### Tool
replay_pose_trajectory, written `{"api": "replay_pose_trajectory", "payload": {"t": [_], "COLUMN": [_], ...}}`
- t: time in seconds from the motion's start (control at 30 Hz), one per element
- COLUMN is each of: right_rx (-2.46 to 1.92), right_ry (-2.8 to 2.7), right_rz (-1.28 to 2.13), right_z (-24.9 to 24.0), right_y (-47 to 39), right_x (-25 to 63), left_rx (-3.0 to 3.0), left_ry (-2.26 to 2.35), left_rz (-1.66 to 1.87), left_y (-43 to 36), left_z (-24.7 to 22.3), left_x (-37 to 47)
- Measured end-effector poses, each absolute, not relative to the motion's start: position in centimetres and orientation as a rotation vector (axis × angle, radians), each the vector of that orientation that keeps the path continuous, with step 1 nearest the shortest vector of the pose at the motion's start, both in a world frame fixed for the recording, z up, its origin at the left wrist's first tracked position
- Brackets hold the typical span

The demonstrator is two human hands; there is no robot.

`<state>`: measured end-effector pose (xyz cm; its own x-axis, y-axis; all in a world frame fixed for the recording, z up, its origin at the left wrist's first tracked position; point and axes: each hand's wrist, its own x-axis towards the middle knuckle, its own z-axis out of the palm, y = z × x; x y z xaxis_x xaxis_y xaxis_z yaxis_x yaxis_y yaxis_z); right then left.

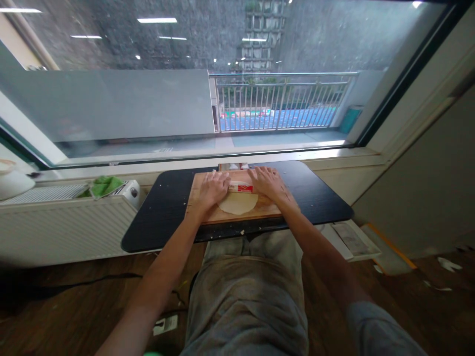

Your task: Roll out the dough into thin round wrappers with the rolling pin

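A wooden board point(252, 213) lies on a dark table point(315, 195). On it is a round, flat, pale sheet of dough point(238, 203). A rolling pin with a red and white label point(241, 188) lies across the far part of the dough. My left hand point(215, 187) rests on the pin's left end and my right hand point(267, 182) on its right end. Both hands press down with the palms, which hide the pin's ends. A small printed item point(233, 167) stands or lies just behind the board.
To the left is a white radiator point(67, 225) with a green cloth point(106, 186) on it. A large window with a railing point(284, 101) outside rises behind the table. Beneath the table's right side is a white box point(352, 240).
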<state>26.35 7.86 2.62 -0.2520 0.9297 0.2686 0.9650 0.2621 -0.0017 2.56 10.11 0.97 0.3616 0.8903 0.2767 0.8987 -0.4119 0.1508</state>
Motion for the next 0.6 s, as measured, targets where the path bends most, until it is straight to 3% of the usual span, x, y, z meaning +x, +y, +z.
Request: {"api": "replay_pose_trajectory", "payload": {"t": [0.27, 0.6], "right_rx": [-2.010, -1.970], "right_ry": [-1.934, -1.965], "right_rz": [-0.174, -0.185], "right_z": [3.4, 4.1], "right_y": [11.7, 12.3], "right_x": [26.1, 26.2], "left_rx": [-2.525, -2.390], "left_ry": [-1.836, -1.902], "left_rz": [-0.522, -0.497], "left_y": [13.7, 14.7], "left_z": [0.5, 0.7], "left_x": [3.9, 4.2]}}
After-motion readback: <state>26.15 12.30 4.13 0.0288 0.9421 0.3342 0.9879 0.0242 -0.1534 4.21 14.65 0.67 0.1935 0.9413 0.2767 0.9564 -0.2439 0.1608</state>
